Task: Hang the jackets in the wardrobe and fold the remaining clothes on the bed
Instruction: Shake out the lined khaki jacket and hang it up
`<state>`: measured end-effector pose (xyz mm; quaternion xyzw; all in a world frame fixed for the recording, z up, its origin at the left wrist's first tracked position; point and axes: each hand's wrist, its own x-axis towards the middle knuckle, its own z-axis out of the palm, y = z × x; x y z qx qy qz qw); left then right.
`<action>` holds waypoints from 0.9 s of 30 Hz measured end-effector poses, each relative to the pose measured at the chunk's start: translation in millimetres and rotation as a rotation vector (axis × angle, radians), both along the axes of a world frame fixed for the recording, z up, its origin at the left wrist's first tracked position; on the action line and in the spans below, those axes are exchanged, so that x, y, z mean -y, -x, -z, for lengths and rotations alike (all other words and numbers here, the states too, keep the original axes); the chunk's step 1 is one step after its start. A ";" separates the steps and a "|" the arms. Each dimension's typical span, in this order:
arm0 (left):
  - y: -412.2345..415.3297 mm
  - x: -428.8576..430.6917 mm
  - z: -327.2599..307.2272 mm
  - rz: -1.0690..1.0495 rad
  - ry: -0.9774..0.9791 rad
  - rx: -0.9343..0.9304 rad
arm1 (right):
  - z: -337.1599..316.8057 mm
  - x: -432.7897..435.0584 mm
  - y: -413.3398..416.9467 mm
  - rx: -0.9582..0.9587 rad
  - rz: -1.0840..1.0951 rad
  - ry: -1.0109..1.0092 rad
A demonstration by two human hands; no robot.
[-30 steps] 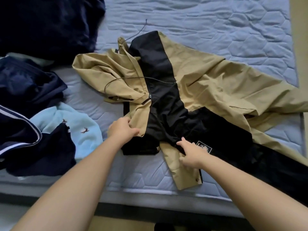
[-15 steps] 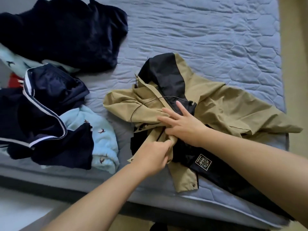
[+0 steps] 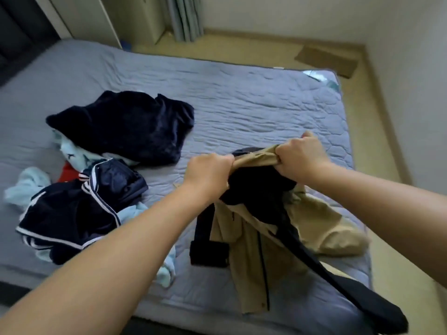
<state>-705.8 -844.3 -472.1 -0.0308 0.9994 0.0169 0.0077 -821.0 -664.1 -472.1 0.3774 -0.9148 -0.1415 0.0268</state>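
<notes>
Two bare hands are holding a tan and black jacket (image 3: 242, 262) up over the near right part of the bed (image 3: 242, 93). The left hand (image 3: 208, 172) is closing in a fist round the bunched top edge of the cloth. The right hand (image 3: 302, 158), just beside it, is gripping the same edge with its fingers curled tight. A short stretch of tan cloth is pulling taut between the two fists.

From this grip the jacket is hanging down toward the camera, with its black lining showing below the hands. One tan sleeve is spreading out on the mattress to the right, and a long black part is trailing off over the near edge at the lower right.

Several other clothes are lying in a loose pile on the left side of the bed, apart from the jacket. A dark navy fleece top (image 3: 125, 126) is sitting farthest back, and a navy striped jacket (image 3: 72, 213) with white piping is lying nearer. A pale blue garment (image 3: 72, 153) printed with small birds is poking out from under both, and a bit of red cloth (image 3: 66, 171) is showing between them.

Beyond the bed, a curtain (image 3: 186, 18) is hanging beside a pale cabinet (image 3: 135, 18), and a flat piece of cardboard (image 3: 326, 60) is lying on the floor (image 3: 242, 44) by the wall.
</notes>
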 end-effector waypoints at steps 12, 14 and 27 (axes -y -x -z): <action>52.8 -28.6 -359.9 0.049 0.298 -0.617 | -355.4 -45.8 0.7 -0.230 0.253 0.473; 49.4 -36.2 -408.9 0.068 0.314 -0.666 | -401.4 -56.7 -6.6 -0.288 0.230 0.536; 3.1 -47.6 -460.1 0.105 0.323 -0.598 | -401.1 -87.2 -54.8 0.388 -0.022 0.428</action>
